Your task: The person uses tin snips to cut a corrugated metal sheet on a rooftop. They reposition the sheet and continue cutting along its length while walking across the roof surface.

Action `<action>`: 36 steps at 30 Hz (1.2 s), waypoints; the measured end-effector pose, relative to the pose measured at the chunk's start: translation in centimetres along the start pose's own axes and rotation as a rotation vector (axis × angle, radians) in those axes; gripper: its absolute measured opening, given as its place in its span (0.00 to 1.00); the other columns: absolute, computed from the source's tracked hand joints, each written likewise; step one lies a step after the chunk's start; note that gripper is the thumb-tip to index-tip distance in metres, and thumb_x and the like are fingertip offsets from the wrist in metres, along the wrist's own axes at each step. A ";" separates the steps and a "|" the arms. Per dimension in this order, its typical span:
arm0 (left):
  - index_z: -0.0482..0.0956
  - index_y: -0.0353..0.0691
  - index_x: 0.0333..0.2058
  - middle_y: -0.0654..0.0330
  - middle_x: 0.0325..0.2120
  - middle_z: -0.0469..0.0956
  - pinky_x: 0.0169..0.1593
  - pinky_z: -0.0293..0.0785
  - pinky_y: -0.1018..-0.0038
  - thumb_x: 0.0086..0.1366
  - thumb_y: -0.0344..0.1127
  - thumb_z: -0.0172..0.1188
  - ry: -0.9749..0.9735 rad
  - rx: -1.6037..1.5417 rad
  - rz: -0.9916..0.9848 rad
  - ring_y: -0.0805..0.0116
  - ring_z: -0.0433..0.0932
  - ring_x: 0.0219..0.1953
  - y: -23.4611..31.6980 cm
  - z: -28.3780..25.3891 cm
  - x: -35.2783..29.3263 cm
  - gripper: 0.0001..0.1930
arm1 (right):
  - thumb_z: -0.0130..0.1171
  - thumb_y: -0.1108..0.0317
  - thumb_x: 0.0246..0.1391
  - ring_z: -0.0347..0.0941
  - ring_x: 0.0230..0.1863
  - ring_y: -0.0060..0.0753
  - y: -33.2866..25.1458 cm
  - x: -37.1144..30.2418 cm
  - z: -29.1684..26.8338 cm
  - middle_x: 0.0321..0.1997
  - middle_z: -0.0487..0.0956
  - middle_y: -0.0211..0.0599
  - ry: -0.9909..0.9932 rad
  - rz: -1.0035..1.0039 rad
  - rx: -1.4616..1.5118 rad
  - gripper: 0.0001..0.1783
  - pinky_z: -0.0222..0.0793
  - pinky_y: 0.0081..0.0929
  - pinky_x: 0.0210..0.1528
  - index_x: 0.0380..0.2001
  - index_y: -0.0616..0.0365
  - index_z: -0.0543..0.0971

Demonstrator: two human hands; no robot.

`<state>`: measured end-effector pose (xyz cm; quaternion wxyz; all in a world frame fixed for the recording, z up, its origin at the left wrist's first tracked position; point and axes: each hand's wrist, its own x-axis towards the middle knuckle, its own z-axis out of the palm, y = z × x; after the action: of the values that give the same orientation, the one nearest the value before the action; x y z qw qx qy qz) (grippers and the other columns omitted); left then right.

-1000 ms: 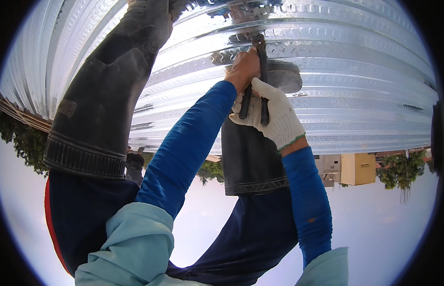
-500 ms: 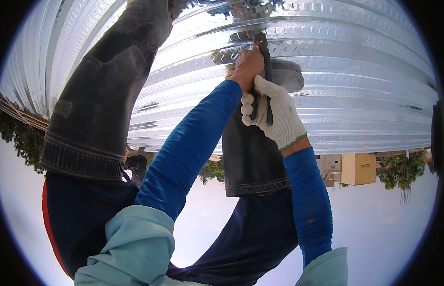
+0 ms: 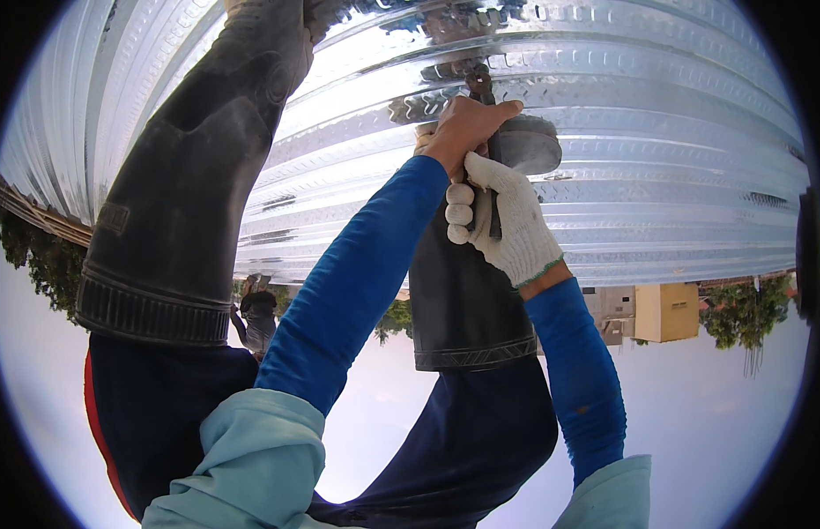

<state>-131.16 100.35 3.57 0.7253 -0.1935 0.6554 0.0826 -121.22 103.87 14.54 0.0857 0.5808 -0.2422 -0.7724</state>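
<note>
My right hand, in a white knit glove, is wrapped round the dark handles of long-handled pliers. The pliers' head rests near the ribbed metal sheeting; what its jaws grip is too small to make out. My bare left hand lies across the upper handle just below the head, fingers curled round it, with one digit stretched to the right. Its fingertips are partly hidden. Right beside both hands is my right black rubber boot, its toe showing on the sheeting.
My left boot stands on the sheeting to the left. Another person appears small beyond the sheet's edge. Trees, a yellowish box-shaped structure and sky border the sheeting. Dark reflections mark the metal near the pliers' head.
My left hand has shifted from a tight hold by the pliers' head to lying over the handle, one digit now out rightward. My right hand keeps its grip. The other person shows more fully.
</note>
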 end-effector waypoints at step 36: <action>0.76 0.40 0.34 0.69 0.20 0.71 0.22 0.63 0.78 0.68 0.58 0.64 -0.374 -0.463 0.019 0.80 0.70 0.19 -3.5 5.0 -20.3 0.23 | 0.56 0.54 0.69 0.86 0.33 0.39 5.0 -21.8 2.1 0.41 0.83 0.49 0.232 -0.095 -0.314 0.22 0.87 0.33 0.28 0.53 0.63 0.76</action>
<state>-127.86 101.79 24.42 0.7692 -0.3293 0.4760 0.2709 -117.21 109.17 35.99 0.1663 0.6562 -0.0795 -0.7317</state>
